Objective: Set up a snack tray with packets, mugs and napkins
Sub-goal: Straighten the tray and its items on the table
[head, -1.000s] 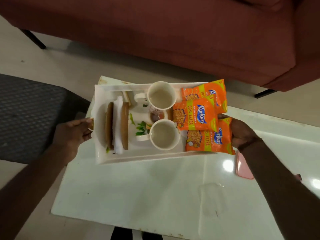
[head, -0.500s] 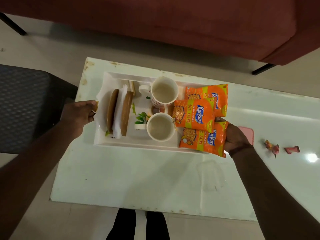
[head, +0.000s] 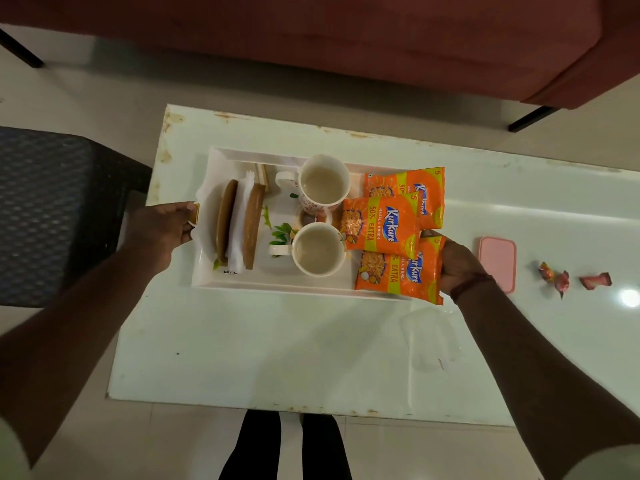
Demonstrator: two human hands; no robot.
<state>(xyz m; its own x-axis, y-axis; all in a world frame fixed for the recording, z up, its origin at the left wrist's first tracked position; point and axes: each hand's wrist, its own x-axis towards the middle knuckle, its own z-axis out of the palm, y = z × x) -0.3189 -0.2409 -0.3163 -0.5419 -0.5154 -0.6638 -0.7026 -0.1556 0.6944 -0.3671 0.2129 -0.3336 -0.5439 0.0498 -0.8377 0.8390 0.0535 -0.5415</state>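
Note:
A white tray (head: pixel 277 285) sits on the white table (head: pixel 277 351). It holds a wooden napkin holder (head: pixel 251 230) with white napkins (head: pixel 239 223), two white mugs (head: pixel 323 183) (head: pixel 317 249) and three orange snack packets (head: pixel 381 226). My left hand (head: pixel 162 226) grips the tray's left handle. My right hand (head: pixel 457 265) grips the tray's right end, partly under the nearest packet (head: pixel 398 268).
A pink lid (head: pixel 497 263) and two sweet wrappers (head: pixel 554 273) (head: pixel 595 280) lie on the table to the right. A clear container (head: pixel 431 337) stands near my right forearm. A red sofa (head: pixel 346 46) is beyond the table, a dark stool (head: pixel 59 209) at the left.
The tray has come from beyond the table's left corner onto the table top, with both hands still holding its ends. The pink lid and wrappers came into view.

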